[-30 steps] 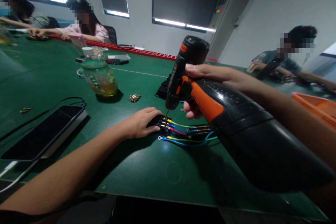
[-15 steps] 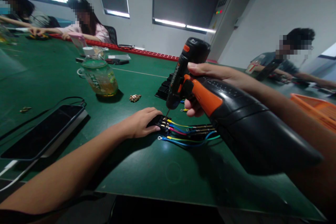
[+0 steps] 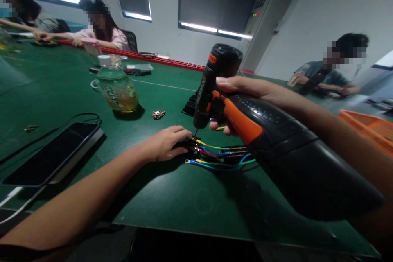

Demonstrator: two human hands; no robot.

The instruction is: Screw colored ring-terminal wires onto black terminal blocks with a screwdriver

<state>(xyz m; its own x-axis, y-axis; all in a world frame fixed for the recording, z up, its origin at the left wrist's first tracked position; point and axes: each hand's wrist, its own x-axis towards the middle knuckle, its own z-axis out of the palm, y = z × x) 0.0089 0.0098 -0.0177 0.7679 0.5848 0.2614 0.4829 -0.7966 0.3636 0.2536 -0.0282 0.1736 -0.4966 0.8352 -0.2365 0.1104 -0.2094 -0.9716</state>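
My right hand point(image 3: 233, 90) is wrapped round a black and orange cordless screwdriver point(image 3: 245, 118), its thin bit pointing down. The bit tip meets a black terminal block point(image 3: 192, 144) near its far edge. At the block's left end, my left hand point(image 3: 168, 143) grips it between thumb and fingers. Yellow-green, blue and red wires point(image 3: 213, 147) run rightward from the block's terminals. In front of it lie loose wires point(image 3: 211, 166), one ending in a ring terminal point(image 3: 188, 161). The tool hides part of the wiring.
A small pile of brass-coloured screws point(image 3: 159, 114) lies beyond my left hand. A green-lidded glass jar point(image 3: 118, 92) and a phone on a white block point(image 3: 55, 151) stand left. Black parts point(image 3: 190, 104) sit behind the screwdriver. An orange basket point(image 3: 365, 129) is right. Several people work around the table.
The screwdriver's head has shifted slightly left and its rear end has dropped a little. The terminal block has moved slightly right; my left hand still holds it.
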